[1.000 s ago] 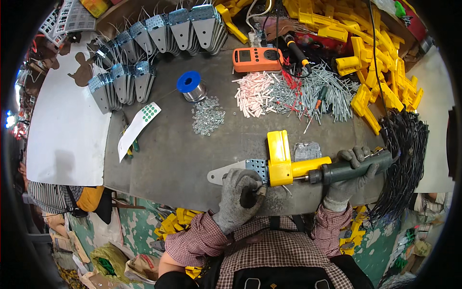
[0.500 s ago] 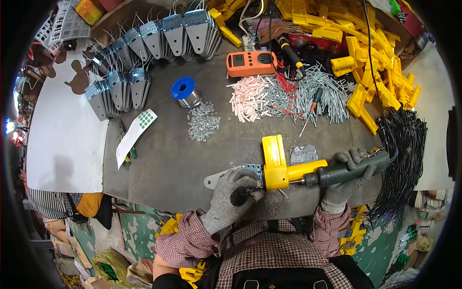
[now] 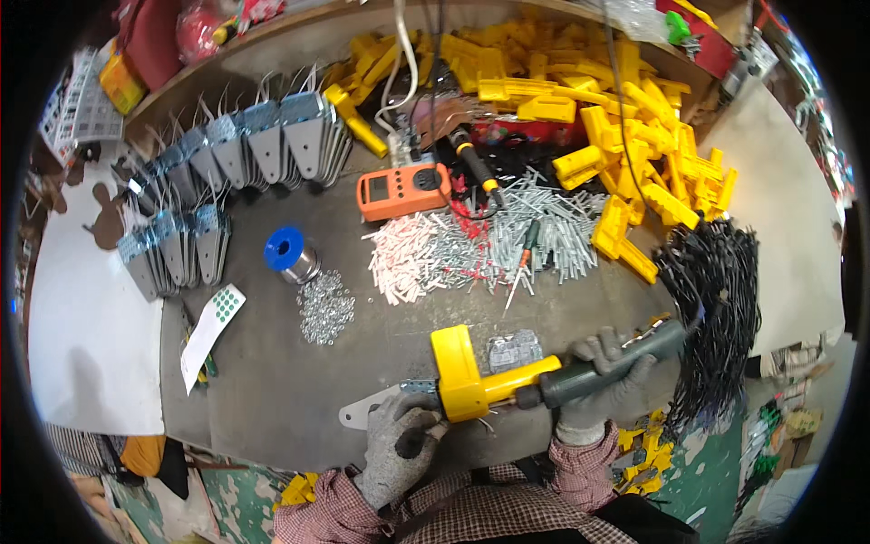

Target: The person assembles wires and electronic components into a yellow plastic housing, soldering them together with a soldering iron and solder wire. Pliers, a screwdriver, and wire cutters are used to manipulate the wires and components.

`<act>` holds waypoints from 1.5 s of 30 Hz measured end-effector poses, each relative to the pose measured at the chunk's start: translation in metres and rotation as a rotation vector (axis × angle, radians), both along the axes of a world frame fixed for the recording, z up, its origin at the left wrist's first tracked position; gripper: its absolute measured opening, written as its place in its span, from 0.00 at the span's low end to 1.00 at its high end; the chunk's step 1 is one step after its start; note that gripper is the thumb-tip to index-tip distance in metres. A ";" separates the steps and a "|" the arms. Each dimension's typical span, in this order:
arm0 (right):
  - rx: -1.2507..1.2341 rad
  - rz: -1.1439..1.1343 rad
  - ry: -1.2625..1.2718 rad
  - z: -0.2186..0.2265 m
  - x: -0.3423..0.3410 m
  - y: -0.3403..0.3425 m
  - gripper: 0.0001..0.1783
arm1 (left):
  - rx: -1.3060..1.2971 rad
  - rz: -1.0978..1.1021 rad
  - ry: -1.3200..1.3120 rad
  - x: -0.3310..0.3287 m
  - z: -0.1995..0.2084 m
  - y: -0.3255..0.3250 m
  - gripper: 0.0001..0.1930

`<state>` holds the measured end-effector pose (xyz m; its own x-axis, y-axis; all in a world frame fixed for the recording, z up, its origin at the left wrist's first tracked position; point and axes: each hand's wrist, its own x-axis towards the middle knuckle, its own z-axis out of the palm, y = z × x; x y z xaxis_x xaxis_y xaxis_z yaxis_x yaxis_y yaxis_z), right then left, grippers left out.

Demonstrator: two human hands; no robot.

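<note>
My left hand (image 3: 401,442), in a grey glove with a dark patch at the fingertips, pinches the near side of a yellow plastic housing (image 3: 460,367) where it meets a flat grey metal plate (image 3: 364,412). The plate sticks out to the left, its perforated bluish end against the housing. Wrapped round the dark green body of an electric screwdriver (image 3: 654,350) is my gloved right hand (image 3: 605,385). The tool lies tilted, its black chuck pointing left below the housing's yellow tube. Where the bit's tip ends cannot be made out.
Behind lie small nuts (image 3: 326,308), a solder spool (image 3: 288,252), pink sleeves (image 3: 404,258), screws (image 3: 553,227), a screwdriver (image 3: 526,249) and an orange meter (image 3: 403,190). Stacked metal plates (image 3: 263,145) stand back left; yellow housings (image 3: 652,154) and black cables (image 3: 716,317) fill the right.
The whole view has shifted, so the bench sits lower and further left in the picture. Both hands keep their holds; the screwdriver's chuck now appears closer to the housing, with less bit showing.
</note>
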<state>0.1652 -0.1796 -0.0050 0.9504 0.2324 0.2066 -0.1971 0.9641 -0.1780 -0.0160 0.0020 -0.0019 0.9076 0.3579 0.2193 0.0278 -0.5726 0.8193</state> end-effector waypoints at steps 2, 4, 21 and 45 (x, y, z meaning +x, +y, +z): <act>-0.094 -0.056 0.129 -0.008 -0.003 0.001 0.29 | 0.009 -0.008 -0.023 -0.006 -0.003 0.004 0.13; -0.393 -0.084 0.199 0.010 0.004 -0.013 0.26 | 0.066 -0.073 -0.060 -0.010 0.005 0.011 0.18; -1.608 0.208 -1.796 0.048 0.014 -0.017 0.27 | 0.466 -0.032 0.040 0.071 0.037 0.071 0.15; -2.337 -1.273 -0.430 0.112 0.095 -0.199 0.25 | 0.663 0.038 0.068 0.130 0.041 0.078 0.11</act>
